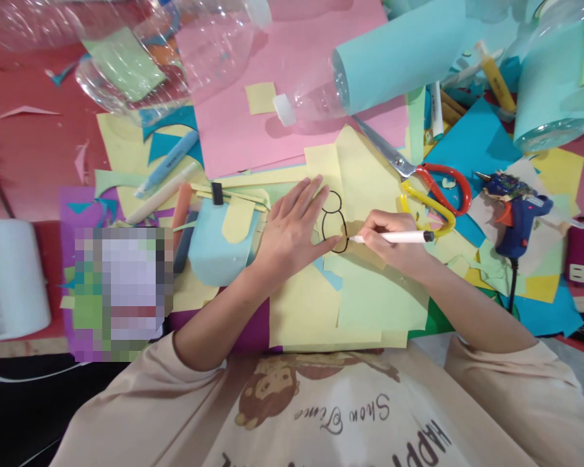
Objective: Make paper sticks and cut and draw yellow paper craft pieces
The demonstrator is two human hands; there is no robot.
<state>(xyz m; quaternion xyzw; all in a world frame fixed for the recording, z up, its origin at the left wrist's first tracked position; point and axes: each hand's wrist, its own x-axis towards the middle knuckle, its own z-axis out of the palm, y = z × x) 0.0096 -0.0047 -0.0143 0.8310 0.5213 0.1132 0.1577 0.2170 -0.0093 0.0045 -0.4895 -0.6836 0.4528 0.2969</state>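
Observation:
My right hand (394,240) is closed around a white marker (403,237), whose dark end points right. The marker's tip touches pale yellow paper (365,175) beside a black outline (334,224) of a small round shape above a larger oval. Flat on the same paper, to the left of the drawing, lies my left hand (296,224) with its fingers stretched out. Close to that hand's left side sits a light blue paper piece (219,246) with a yellow strip and a black clip on it.
Scissors (409,168) with red and yellow handles lie beyond my right hand. A blue glue gun (518,220) rests at the right. Clear plastic bottles (219,45), a bottle wrapped in blue paper (399,55), markers (168,162) and paper scraps cover the table. A white device (12,279) stands left.

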